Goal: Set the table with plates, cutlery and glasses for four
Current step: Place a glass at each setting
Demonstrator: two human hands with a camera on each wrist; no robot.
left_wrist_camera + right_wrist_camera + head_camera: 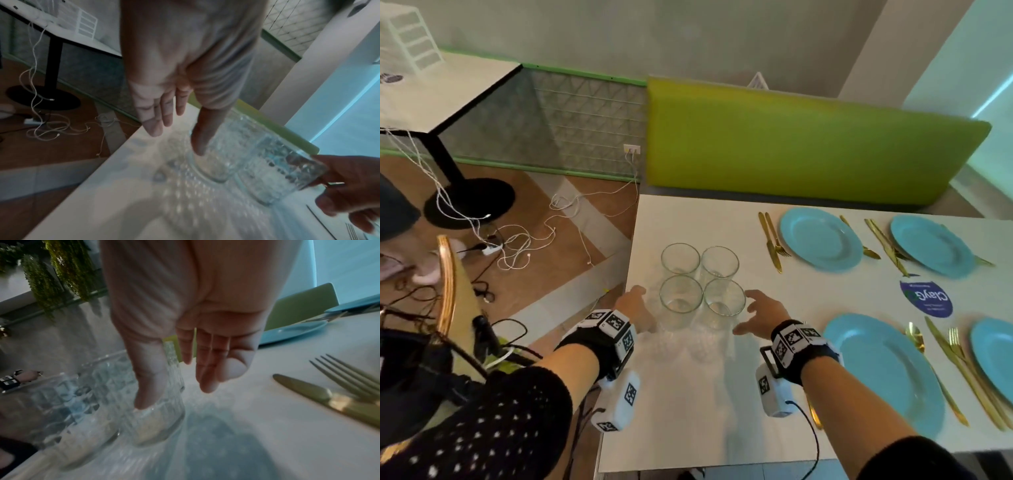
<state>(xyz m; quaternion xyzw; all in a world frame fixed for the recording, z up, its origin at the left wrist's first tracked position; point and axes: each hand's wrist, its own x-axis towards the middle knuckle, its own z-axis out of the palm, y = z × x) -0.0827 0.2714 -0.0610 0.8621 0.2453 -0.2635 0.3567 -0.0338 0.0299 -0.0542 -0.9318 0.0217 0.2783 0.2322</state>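
Head: four glasses [702, 287] clustered on counter [688, 394] w/ plates [820, 238] at 3 o'clock; left hand [635, 310] and right hand [762, 313] flank near pair. L wrist: fingers [156, 113] straight, apart, thumb on glass [226, 146]. R wrist: fingers [207, 360] spread, thumb on glass [160, 418], fork [347, 374] at 3 o'clock.

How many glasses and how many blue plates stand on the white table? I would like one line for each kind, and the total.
Glasses: 4
Plates: 4
Total: 8
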